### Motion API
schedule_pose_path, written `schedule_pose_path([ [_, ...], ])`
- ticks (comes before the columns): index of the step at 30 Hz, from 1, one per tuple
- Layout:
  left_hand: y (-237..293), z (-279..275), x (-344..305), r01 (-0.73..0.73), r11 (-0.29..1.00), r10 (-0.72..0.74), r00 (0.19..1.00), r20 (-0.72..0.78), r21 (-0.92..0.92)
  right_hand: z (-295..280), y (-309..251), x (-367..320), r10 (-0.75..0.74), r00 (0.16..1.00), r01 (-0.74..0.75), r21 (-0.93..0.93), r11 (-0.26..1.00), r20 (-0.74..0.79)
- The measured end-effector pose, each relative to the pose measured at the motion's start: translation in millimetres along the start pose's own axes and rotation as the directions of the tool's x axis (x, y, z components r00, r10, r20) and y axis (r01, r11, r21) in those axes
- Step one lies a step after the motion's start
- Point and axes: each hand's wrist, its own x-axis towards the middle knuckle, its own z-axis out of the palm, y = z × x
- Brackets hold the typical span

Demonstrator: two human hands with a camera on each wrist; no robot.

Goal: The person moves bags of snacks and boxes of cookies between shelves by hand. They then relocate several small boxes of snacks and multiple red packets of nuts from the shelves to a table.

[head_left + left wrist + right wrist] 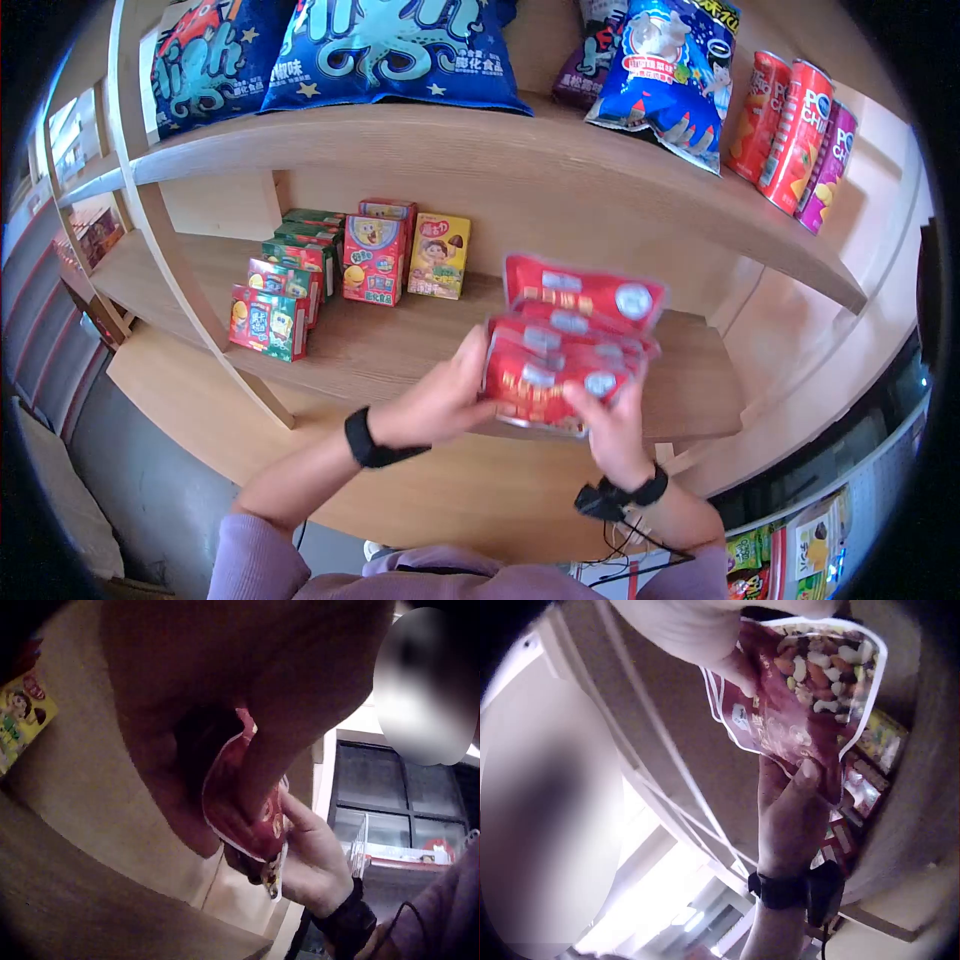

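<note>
Several red snack pouches are held together in a fanned stack above the right part of the middle shelf, slightly blurred. My left hand grips their left side, and my right hand grips the lower right side with its thumb over the front. In the right wrist view, the front pouch has a white-edged border and a picture of mixed nuts. The left wrist view shows a pouch's curved edge between both hands; that hand's own fingers are partly hidden in shadow.
Left of the pouches, a yellow box, a red box and a row of small green-and-red boxes stand on the middle shelf. The upper shelf overhangs it, carrying blue chip bags and chip cans.
</note>
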Motion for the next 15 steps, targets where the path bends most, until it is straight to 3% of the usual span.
schedule_pose_path([
  [3, 18.9, 0.9, -32.6, 0.01, 0.995, -0.013, 1.0, -0.028, -0.1, 5.3, -8.6, -42.0, -0.34, 0.936, 0.35, -0.174, 0.92, 0.088],
  [5, 31.7, -4.5, -44.6, -0.202, 0.973, 0.206, 0.978, -0.022, 0.112, 11.2, -21.9, -47.9, -0.302, 0.947, 0.309, -0.054, 0.949, 0.113],
  [6, 33.8, -4.8, -46.7, -0.207, 0.972, 0.21, 0.977, -0.019, 0.116, 17.6, -26.9, -48.0, -0.279, 0.956, 0.28, 0.005, 0.96, 0.09],
  [7, 35.5, -4.6, -47.4, -0.182, 0.977, 0.185, 0.982, -0.02, 0.114, 21.1, -27.9, -46.2, -0.285, 0.955, 0.286, 0.003, 0.958, 0.083],
  [8, 37.8, -2.8, -47.9, -0.161, 0.981, 0.163, 0.986, -0.018, 0.108, 22.5, -28.6, -44.4, -0.2, 0.974, 0.199, 0.012, 0.98, 0.106],
  [9, 46.5, -0.6, -51.2, -0.035, 0.998, 0.036, 0.999, -0.008, 0.052, 20.3, -29.2, -43.2, -0.113, 0.986, 0.112, 0.015, 0.994, 0.123],
  [10, 51.0, 0.8, -52.2, -0.052, 0.998, 0.052, 0.999, 0.009, 0.045, 13.7, -27.8, -42.5, -0.075, 0.966, 0.118, -0.165, 0.979, 0.247],
  [12, 54.7, 2.7, -53.4, -0.013, 0.985, 0.007, 0.999, 0.04, 0.17, 16.5, -15.6, -45.7, -0.087, 0.971, 0.121, -0.145, 0.982, 0.224],
  [15, 47.9, 14.0, -51.8, 0.026, 0.993, -0.031, 0.999, 0.034, 0.119, 18.2, -15.6, -50.4, -0.062, 0.983, 0.09, -0.159, 0.983, 0.175],
])
